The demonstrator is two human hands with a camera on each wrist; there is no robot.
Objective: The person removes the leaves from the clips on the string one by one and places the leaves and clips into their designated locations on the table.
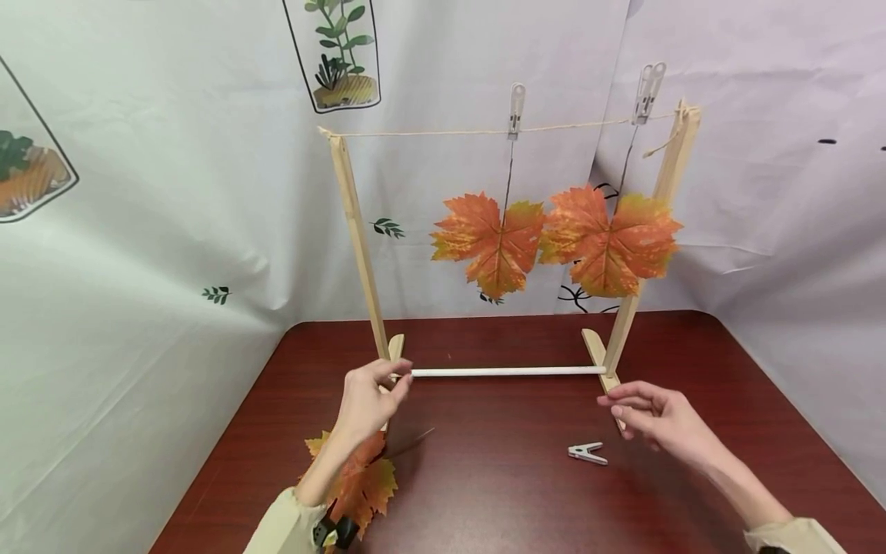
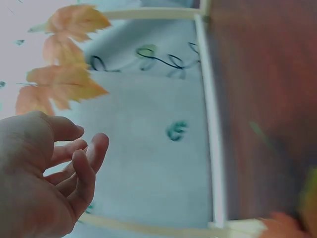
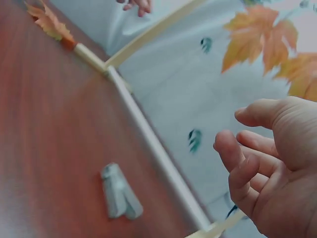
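Observation:
My left hand [image 1: 370,396] hovers with loosely bent fingers near the foot of the left post, holding nothing. Similarly relaxed, my right hand [image 1: 657,419] hangs above the table close to the right foot, with nothing in it. A white clothespin [image 1: 588,453] lies on the table to the left of the right hand; the right wrist view also has this clothespin [image 3: 119,192]. One orange maple leaf [image 1: 374,481] rests on the table, partly hidden under the left forearm. Two more leaves, a left one [image 1: 490,242] and a right one [image 1: 609,246], hang by their stems from clothespins on a string.
The string [image 1: 429,133] spans a wooden stand with a left post [image 1: 358,238] and a right post [image 1: 674,158]. Low between them runs a white rod [image 1: 508,372]. Behind the dark red table [image 1: 484,492] hangs a pale printed cloth [image 1: 173,192].

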